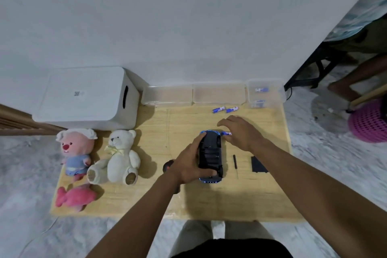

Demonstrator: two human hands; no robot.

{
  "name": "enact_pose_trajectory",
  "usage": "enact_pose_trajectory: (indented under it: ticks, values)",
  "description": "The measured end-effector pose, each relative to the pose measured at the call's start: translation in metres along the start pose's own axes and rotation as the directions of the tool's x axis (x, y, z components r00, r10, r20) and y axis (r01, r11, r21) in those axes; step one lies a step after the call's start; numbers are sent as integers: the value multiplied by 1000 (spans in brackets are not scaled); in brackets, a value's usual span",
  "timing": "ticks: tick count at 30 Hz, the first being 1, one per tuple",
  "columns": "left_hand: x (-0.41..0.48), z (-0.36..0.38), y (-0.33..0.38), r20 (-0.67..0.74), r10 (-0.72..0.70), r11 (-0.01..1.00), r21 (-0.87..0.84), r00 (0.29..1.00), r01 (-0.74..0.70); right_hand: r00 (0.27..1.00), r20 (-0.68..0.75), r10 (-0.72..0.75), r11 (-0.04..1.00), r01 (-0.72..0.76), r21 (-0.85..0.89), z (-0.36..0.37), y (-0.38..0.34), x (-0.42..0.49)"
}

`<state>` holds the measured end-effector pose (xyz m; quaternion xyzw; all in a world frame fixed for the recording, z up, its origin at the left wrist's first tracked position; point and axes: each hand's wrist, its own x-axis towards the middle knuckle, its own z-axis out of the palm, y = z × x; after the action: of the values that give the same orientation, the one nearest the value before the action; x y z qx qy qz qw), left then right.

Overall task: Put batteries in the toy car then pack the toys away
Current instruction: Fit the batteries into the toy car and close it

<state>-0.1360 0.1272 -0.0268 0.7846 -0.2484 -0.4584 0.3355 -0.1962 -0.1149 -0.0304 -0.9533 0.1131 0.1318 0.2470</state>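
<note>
Nearest, both forearms reach out over a low wooden table (pixel 129 199). The left hand (pixel 191 162) grips the car (pixel 210 156), which lies upside down mid-table with its dark underside up — fingers along its left side, thumb across the near end. Right of the car lie a screwdriver (pixel 235 163) and a black cover (pixel 258 164). The right hand (pixel 240 134) is at the car's far right corner, fingers curled around a blue battery (pixel 227 133). On the left side sit a pink fish (pixel 73 197), a pink doll (pixel 74 153) and a white bear (pixel 120 157). Farther back, two loose batteries (pixel 225 109) lie on the wood. Along the wall stand a white bin (pixel 88 98), two clear boxes (pixel 194 94) and a clear tub (pixel 266 93) holding more batteries.
</note>
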Motion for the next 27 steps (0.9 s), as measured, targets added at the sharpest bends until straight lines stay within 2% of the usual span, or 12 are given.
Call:
enact_pose_trajectory:
  ticks: [5,8,11,14,17,20,23,27]
  values:
    - [5,-1,9,42,25,1000,-3,999,-25,993,-97,66,998,-65,11,13,-2,2]
    - [7,-6,12,33,57,997,45,998,-59,963,-165,211,971,-187,147,12,-3,0]
    - [11,-17,14,26,75,996,40,997,-76,930,-214,298,950,-267,165,1,-3,0]
    - [15,-34,16,10,84,997,-2,996,-83,920,-214,328,942,-334,6,-18,-7,2]
    - [17,-48,19,-8,95,994,-47,995,-95,954,-176,245,921,-285,-265,-24,-10,9]
    - [20,-56,19,-11,96,993,-68,995,-96,969,-139,205,841,-247,-482,-18,-10,17]
    - [22,-60,15,-15,95,991,-91,995,-96,967,-133,219,783,-255,-567,-15,-15,22]
    - [23,-63,12,-16,97,989,-112,995,-99,968,-125,217,777,-249,-578,-13,-10,26]
